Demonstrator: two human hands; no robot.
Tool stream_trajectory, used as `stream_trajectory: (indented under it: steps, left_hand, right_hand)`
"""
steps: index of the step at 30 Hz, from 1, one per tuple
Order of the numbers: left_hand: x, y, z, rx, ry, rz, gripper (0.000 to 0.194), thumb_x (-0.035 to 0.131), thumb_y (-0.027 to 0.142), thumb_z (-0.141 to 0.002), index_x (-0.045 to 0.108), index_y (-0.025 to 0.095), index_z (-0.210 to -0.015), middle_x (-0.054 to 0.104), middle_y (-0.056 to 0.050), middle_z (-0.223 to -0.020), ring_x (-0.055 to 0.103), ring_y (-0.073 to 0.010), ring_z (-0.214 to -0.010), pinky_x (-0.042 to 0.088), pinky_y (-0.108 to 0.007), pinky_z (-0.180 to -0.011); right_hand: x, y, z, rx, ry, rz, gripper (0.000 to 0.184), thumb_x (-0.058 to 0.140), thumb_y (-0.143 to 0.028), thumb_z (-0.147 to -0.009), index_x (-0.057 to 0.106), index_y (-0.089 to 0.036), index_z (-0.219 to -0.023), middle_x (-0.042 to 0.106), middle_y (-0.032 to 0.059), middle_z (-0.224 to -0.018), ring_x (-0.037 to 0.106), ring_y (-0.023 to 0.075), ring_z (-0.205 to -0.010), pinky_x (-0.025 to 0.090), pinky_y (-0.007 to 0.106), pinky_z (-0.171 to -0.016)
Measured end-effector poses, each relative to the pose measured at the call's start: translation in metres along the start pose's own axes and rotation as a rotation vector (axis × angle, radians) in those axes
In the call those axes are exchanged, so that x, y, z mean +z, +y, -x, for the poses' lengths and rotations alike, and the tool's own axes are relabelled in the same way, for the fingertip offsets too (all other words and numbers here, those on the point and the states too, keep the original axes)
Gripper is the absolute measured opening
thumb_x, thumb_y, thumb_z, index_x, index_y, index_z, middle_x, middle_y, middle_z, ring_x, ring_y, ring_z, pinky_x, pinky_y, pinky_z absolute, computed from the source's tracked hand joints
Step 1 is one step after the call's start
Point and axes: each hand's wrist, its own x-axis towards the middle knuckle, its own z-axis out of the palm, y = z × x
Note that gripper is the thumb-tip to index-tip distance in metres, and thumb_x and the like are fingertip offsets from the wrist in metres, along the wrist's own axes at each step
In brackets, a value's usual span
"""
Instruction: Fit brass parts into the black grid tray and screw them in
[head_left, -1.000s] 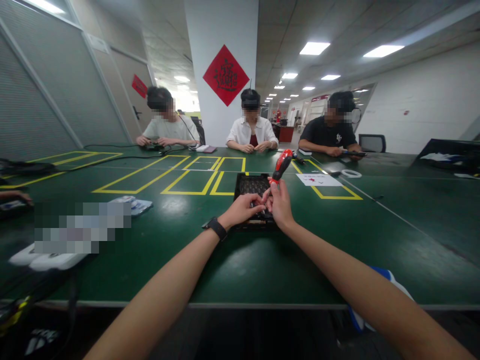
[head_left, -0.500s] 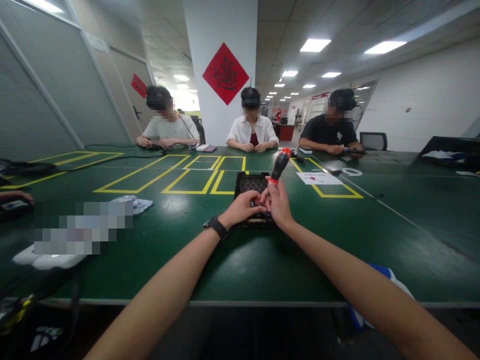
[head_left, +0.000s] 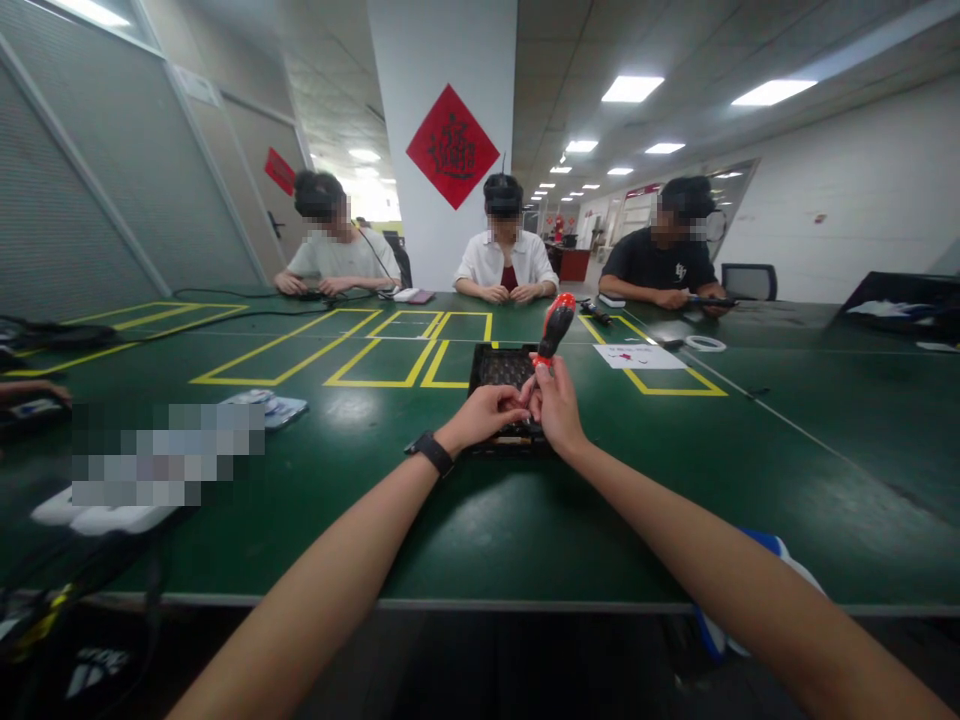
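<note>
A screwdriver (head_left: 558,322) with a black and red handle stands tilted, handle up, in my right hand (head_left: 556,408), whose fingers are closed around its lower part. My left hand (head_left: 486,416), with a black band on the wrist, is closed in a pinch with its fingertips meeting those of my right hand. What the left fingers hold, if anything, is too small to make out. Both hands are over a black plastic crate (head_left: 495,366) with a patterned bottom, and they hide its near part. The screwdriver's tip is hidden behind the fingers.
The crate stands on a green table (head_left: 360,540) marked with yellow tape. A printed paper (head_left: 640,357) and a white ring (head_left: 705,343) lie to the right. White objects (head_left: 120,512), partly blurred out, lie at left. Three people sit across the table; another hand (head_left: 37,390) shows at far left.
The screwdriver's handle has tipped slightly to the left. My fingers have shifted a little over the crate, still close together.
</note>
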Motion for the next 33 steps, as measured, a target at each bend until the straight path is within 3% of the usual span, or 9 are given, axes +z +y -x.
stream_trajectory:
  steps: [4, 12, 21, 29, 33]
  left_hand:
    - [0.0021, -0.0042, -0.0004, -0.026, 0.040, -0.022, 0.024, 0.063, 0.035, -0.071, 0.058, 0.011, -0.073, 0.052, 0.002, -0.062, 0.045, -0.0086, -0.057, 0.036, -0.019, -0.055]
    - [-0.0003, 0.0016, 0.0003, 0.008, -0.060, -0.023, 0.024, 0.053, 0.033, -0.080, 0.063, 0.011, -0.077, 0.057, 0.001, -0.067, 0.047, -0.0091, -0.060, 0.037, -0.020, -0.059]
    - [0.0026, -0.0023, -0.0006, -0.072, 0.031, -0.061, 0.032, 0.064, 0.043, -0.069, 0.058, 0.012, -0.071, 0.054, 0.002, -0.062, 0.046, -0.0094, -0.057, 0.036, -0.020, -0.056]
    - [-0.0021, 0.0018, 0.0011, 0.020, -0.039, -0.133, 0.027, 0.050, 0.035, -0.082, 0.062, 0.012, -0.074, 0.057, 0.001, -0.065, 0.048, -0.0102, -0.062, 0.038, -0.021, -0.063]
    - [-0.0012, 0.0015, 0.0003, 0.051, -0.035, -0.072, 0.024, 0.053, 0.035, -0.080, 0.061, 0.012, -0.080, 0.058, 0.000, -0.072, 0.051, -0.0112, -0.067, 0.039, -0.021, -0.066]
  right_hand:
    - [0.0012, -0.0004, 0.0005, 0.018, -0.017, -0.016, 0.034, 0.039, -0.047, -0.087, 0.043, -0.020, -0.106, 0.053, -0.0071, -0.054, 0.038, 0.0040, -0.033, 0.026, 0.015, -0.033]
    - [-0.0027, 0.0044, -0.0006, 0.006, -0.021, 0.011, 0.040, 0.039, -0.049, -0.086, 0.042, -0.020, -0.114, 0.057, -0.0061, -0.057, 0.036, 0.0036, -0.032, 0.027, 0.015, -0.033]
    - [0.0001, 0.0019, 0.0000, 0.005, 0.007, -0.009, 0.039, 0.041, -0.048, -0.086, 0.043, -0.021, -0.113, 0.055, -0.0064, -0.056, 0.039, 0.0040, -0.033, 0.027, 0.015, -0.033]
    - [-0.0024, 0.0057, -0.0028, 0.018, -0.011, -0.005, 0.039, 0.039, -0.050, -0.086, 0.043, -0.020, -0.111, 0.055, -0.0067, -0.055, 0.034, 0.0036, -0.031, 0.026, 0.015, -0.032]
    - [-0.0020, 0.0029, -0.0013, 0.003, 0.010, 0.002, 0.038, 0.041, -0.049, -0.086, 0.044, -0.020, -0.110, 0.055, -0.0060, -0.056, 0.035, 0.0037, -0.032, 0.025, 0.015, -0.032]
